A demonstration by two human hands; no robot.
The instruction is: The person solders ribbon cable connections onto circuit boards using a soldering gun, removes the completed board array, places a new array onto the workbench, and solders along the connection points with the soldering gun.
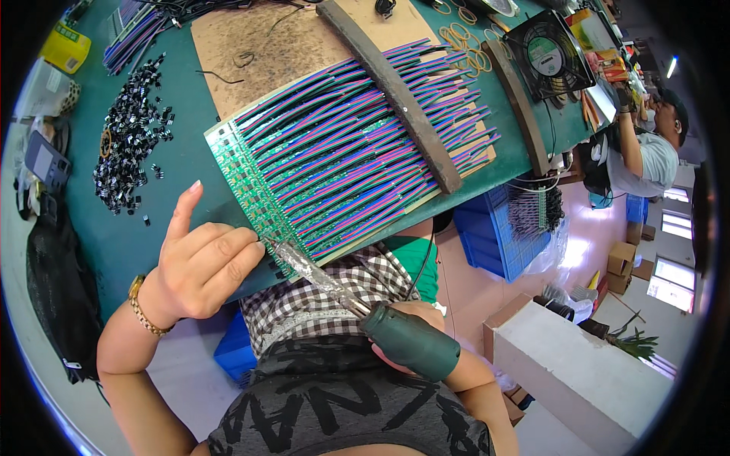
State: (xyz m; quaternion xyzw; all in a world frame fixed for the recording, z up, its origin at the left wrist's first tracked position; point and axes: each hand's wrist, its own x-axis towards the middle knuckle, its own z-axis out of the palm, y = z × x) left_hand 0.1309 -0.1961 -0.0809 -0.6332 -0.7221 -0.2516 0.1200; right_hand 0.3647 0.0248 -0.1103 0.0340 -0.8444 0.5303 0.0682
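Observation:
My right hand [414, 323] grips a soldering iron [315, 272] by its thick dark green handle. The iron's worn metal barrel points up and left, its tip at the near corner of a green circuit board panel [236, 169]. Close to that tip, the fingers of my left hand [205, 270] are pinched together at the panel's edge, one finger sticking up. Whatever they hold is too small to make out. Rows of black, blue, pink and green wires [342, 144] run from the panel to the right. A dark metal bar [395, 95] lies across them.
Small black connectors [125, 144] are heaped left on the green table [190, 194]. Beneath the panel is a brown board [243, 57]. A second bar [521, 114], rubber bands [464, 49] and a fan [549, 57] are at right. Beyond sits another person [646, 156]; a blue crate [494, 235] is below.

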